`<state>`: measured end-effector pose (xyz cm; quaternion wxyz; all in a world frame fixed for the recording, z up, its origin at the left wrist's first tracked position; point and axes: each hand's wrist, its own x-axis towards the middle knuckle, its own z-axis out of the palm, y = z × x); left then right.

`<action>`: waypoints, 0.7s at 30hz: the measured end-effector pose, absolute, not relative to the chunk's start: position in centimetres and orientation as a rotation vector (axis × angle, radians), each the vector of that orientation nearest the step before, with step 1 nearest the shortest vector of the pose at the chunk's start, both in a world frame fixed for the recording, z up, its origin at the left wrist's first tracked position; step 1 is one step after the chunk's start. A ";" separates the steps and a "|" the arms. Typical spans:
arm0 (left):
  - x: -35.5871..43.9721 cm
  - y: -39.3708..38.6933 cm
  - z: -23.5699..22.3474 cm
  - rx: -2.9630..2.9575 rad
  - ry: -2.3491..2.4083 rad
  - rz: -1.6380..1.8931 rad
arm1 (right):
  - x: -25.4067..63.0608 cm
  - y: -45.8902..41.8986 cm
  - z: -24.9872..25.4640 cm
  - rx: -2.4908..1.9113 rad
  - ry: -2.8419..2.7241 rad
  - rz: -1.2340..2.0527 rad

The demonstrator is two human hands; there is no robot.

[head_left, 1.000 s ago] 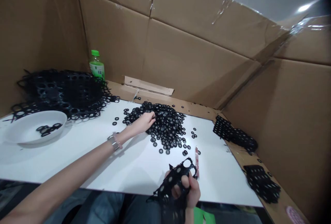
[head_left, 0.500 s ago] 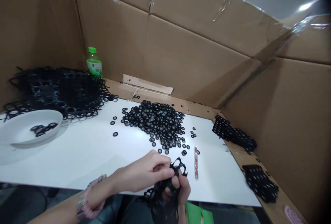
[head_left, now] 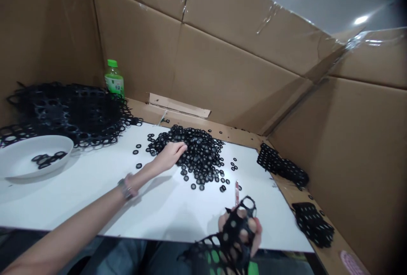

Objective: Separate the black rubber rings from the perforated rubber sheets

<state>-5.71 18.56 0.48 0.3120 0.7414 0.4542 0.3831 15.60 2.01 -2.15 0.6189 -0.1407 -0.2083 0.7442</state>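
My left hand (head_left: 171, 155) reaches over the left part of a heap of small black rings (head_left: 202, 160) on the white board. Its fingers are bunched together, and anything between them is too small or hidden to make out. Near the board's front edge, my right hand (head_left: 256, 234) grips a limp black perforated sheet (head_left: 235, 224) full of round holes. Part of that hand lies behind the sheet, with skin showing through the holes. One large open loop sticks up at the sheet's top, and its lower end hangs past the board's edge.
A white bowl (head_left: 68, 141) with several black pieces stands left, before a large tangle of black webbing (head_left: 66, 109). Behind is a green bottle (head_left: 114, 81). Folded perforated sheets (head_left: 281, 165) lie right, and a thin red strip (head_left: 237, 192) lies near my right hand. Cardboard walls (head_left: 238, 80) enclose the board.
My left hand has left the black sheet and moved up and forward to the ring heap. My right hand, still holding the sheet, has shifted right, and more of the sheet shows.
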 end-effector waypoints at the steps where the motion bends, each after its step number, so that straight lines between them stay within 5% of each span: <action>1: -5.3 19.8 0.2 1.987 1.209 0.989 | 15.3 2.1 -2.2 -0.442 -0.429 1.654; 9: -4.1 21.5 -0.9 2.054 1.178 0.977 | 10.8 4.5 -2.1 -0.529 -0.283 1.589; 21: -4.3 7.4 4.5 1.915 0.783 0.555 | 8.7 5.2 -1.0 -0.516 -0.339 1.524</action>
